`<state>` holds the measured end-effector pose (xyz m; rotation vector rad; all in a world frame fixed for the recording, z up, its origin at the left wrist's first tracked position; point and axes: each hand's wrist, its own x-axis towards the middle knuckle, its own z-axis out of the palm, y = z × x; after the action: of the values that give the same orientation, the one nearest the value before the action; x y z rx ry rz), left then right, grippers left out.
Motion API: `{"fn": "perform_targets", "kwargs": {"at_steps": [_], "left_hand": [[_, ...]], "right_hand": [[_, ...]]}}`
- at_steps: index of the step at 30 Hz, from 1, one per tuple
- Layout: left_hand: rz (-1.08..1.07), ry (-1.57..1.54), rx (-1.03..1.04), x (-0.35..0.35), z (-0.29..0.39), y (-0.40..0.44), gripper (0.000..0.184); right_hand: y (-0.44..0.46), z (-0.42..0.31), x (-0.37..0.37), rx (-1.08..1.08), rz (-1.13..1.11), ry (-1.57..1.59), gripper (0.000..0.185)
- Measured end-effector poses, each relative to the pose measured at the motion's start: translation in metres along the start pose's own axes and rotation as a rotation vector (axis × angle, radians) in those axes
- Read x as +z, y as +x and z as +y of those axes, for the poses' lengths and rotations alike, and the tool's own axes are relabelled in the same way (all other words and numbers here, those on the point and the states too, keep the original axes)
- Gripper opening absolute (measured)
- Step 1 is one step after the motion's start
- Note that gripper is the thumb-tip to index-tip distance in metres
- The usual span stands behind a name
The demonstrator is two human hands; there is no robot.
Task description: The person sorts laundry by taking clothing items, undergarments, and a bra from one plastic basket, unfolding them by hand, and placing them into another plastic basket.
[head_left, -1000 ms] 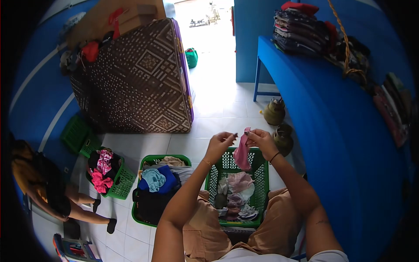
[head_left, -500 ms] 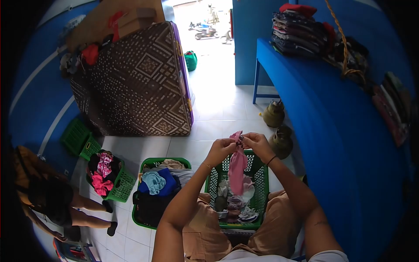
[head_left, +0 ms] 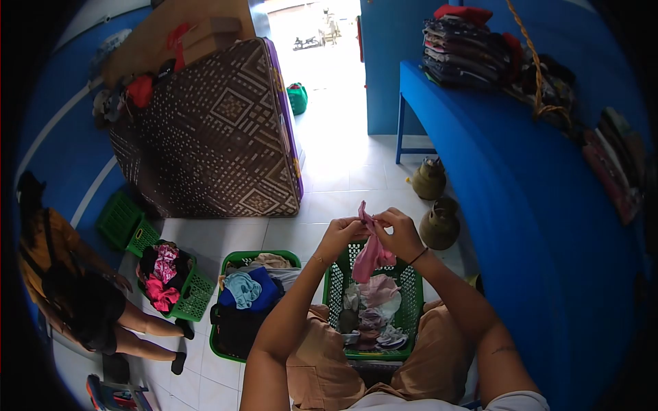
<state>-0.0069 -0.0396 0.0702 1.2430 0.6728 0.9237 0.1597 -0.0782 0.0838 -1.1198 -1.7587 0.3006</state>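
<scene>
Between my hands a small pink cloth (head_left: 370, 257) hangs down, its upper end bunched at my fingertips. My left hand (head_left: 344, 234) pinches it from the left side. My right hand (head_left: 399, 231) has its fingers closed on it from the right. Below is a green basket (head_left: 417, 294) between my knees, holding small pale, pink and grey garments (head_left: 377, 291). To its left stands another green basket (head_left: 226, 257) with a light blue cloth (head_left: 242, 288), a blue cloth and black clothing.
A person (head_left: 75, 288) walks at the far left, near a green basket of pink and black clothes (head_left: 195, 291). A patterned mattress (head_left: 212, 137) leans behind. Two gas cylinders (head_left: 439, 224) stand beside the blue table (head_left: 521, 219), which bears folded clothes (head_left: 459, 51).
Both hands came together on the pink cloth, my left hand taking hold of it; its hanging end has since risen and folded. The person at the left has moved toward the baskets.
</scene>
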Motion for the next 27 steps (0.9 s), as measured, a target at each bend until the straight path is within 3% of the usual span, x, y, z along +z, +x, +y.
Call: {"fn": "perform_targets", "kwargs": {"at_steps": [5,9,10,14,20,24,27], "left_hand": [[0.033,0.078,0.012,-0.001,0.001,-0.001,0.026],[0.062,0.005,0.007,-0.019,-0.009,0.009,0.022],[0.063,0.003,0.009,-0.021,-0.008,0.008,0.022],[-0.007,-0.385,-0.046,-0.03,-0.005,0.006,0.019],[0.057,-0.309,-0.074,-0.014,0.012,-0.001,0.019],[0.035,-0.057,0.088,-0.006,0.012,0.001,0.021],[0.01,0.018,0.052,-0.002,0.017,-0.005,0.02]], "right_hand": [[-0.001,0.004,0.001,-0.024,-0.025,-0.129,0.01],[0.001,0.031,0.001,0.364,-0.001,0.441,0.015],[0.002,0.03,-0.001,0.362,-0.002,0.44,0.015],[0.006,0.022,-0.011,0.673,0.046,1.024,0.017],[0.008,0.019,-0.019,0.61,-0.012,0.966,0.019],[0.006,-0.006,-0.023,0.441,-0.372,0.343,0.021],[0.006,-0.002,-0.025,0.506,-0.32,0.514,0.021]]}}
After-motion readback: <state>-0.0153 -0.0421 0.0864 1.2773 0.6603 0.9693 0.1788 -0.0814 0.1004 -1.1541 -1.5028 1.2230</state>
